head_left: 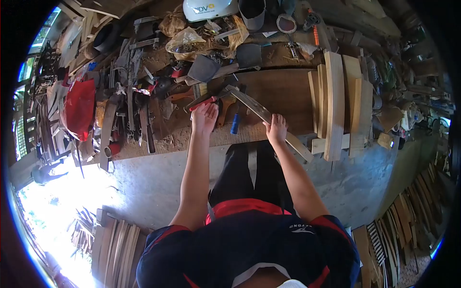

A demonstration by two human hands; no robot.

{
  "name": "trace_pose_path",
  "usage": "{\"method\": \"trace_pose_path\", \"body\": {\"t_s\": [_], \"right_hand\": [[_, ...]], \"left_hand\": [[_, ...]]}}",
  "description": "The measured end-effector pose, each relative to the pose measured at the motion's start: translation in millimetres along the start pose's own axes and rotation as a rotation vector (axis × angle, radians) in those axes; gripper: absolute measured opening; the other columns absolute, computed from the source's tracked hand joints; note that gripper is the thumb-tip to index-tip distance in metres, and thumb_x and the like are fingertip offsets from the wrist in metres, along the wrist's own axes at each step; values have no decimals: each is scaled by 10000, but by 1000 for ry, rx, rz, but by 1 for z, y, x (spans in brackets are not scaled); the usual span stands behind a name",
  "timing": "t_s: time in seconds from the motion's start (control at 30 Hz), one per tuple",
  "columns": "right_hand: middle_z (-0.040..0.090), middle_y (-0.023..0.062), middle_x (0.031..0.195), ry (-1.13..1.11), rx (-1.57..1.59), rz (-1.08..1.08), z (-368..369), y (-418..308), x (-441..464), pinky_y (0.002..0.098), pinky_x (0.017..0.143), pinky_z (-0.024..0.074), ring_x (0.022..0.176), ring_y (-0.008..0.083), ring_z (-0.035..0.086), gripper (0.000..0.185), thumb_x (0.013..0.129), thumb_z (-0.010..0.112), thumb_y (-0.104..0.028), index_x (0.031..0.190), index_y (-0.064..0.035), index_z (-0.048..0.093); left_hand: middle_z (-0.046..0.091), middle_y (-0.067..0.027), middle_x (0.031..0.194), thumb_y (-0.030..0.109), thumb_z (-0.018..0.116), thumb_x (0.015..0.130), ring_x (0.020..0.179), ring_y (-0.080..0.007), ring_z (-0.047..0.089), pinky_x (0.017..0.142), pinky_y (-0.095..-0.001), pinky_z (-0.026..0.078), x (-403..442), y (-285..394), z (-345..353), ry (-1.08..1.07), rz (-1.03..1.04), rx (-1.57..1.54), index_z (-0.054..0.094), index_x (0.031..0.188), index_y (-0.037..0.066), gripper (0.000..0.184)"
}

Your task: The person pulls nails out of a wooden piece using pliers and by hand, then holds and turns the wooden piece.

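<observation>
The wooden strip [263, 114] lies aslant in front of the person, its far end among the tools toward the middle of the bench [177, 144] and its near end out past the front edge. The right hand [276, 128] pinches it partway along, fingers across the top; where the thumb presses underneath cannot be seen. That hold probably steadies the strip, and the slant seems to leave its near end free of the bench.

The left hand [205, 117] is apart from the strip, to the left of it and above the front edge, palm turned up and fingers reaching forward to a red handle [203, 103]. Whether they close on that handle cannot be told. The strip's far end comes down just beyond the gap between the hands, nearer the left one, while its body runs under the right.

Between the hands, a blue handle [235, 124] lies near the front edge, with a brush [226, 109] just left of it, both likely laid there within easy reach. Further right, pale boards [334, 105] stand side by side, pointing toward the front edge, seemingly grouped to be kept out of the way.
</observation>
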State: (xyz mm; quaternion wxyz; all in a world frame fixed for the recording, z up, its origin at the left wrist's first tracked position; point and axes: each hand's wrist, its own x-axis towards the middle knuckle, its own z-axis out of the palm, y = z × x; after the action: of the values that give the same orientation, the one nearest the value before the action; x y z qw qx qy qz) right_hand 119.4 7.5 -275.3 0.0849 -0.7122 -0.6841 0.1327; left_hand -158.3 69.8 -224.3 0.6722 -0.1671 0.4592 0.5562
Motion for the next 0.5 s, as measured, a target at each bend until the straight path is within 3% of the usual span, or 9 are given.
{"method": "trace_pose_path", "body": {"t_s": [0.13,0.2,0.23,0.33,0.37,0.4,0.47,0.5], "right_hand": [[513,180,1044,52,52,-82,-18,8,4,456,736,471,946,359,524,427,839,532,-366,1076,-11,511],[544,203,969,-151,130,-103,-33,15,1,456,705,480,857,388,550,398,862,500,-373,971,7,548],[561,214,881,-69,188,-75,-44,13,-4,462,676,482,796,409,561,380,879,478,-360,866,11,561],[572,229,857,19,292,-77,-81,14,-7,480,686,469,811,419,559,375,896,448,-335,849,20,559],[588,252,836,-103,336,84,-98,14,-8,433,702,469,823,414,567,418,921,409,-337,893,46,574],[588,252,836,-90,330,80,-119,8,-10,433,702,469,823,414,567,418,921,409,-337,893,46,574],[612,237,812,32,788,143,-152,0,-14,387,699,457,805,337,603,497,935,380,-391,941,65,578],[614,178,748,156,924,102,-160,-7,-14,355,663,437,729,225,591,552,934,366,-446,954,63,579]], "left_hand": [[603,-90,970,184,468,883,904,-204,588,804,-318,471,-40,2,8,-159,8,160,541,1042,14,244],[609,-72,954,192,469,889,888,-190,590,790,-308,471,-61,0,10,-157,-30,226,545,1047,39,233],[614,-59,938,203,470,894,869,-182,593,780,-303,471,-71,-3,9,-163,-26,251,549,1046,52,228],[619,-53,922,210,476,893,858,-182,596,762,-308,479,-95,-11,3,-144,-27,331,552,1037,51,228],[618,-54,926,212,486,884,855,-181,597,739,-313,488,-101,-14,1,-138,-44,350,554,1041,48,236],[618,-54,926,212,486,884,855,-181,597,739,-313,488,-105,-18,-3,-152,-42,347,554,1041,48,236],[616,-60,934,216,491,876,850,-182,599,712,-316,494,-109,-29,-9,-160,-55,396,553,1048,47,249],[620,-51,896,243,488,882,804,-169,593,698,-291,468,-114,-35,-6,-190,-51,430,546,1047,60,253]]}}
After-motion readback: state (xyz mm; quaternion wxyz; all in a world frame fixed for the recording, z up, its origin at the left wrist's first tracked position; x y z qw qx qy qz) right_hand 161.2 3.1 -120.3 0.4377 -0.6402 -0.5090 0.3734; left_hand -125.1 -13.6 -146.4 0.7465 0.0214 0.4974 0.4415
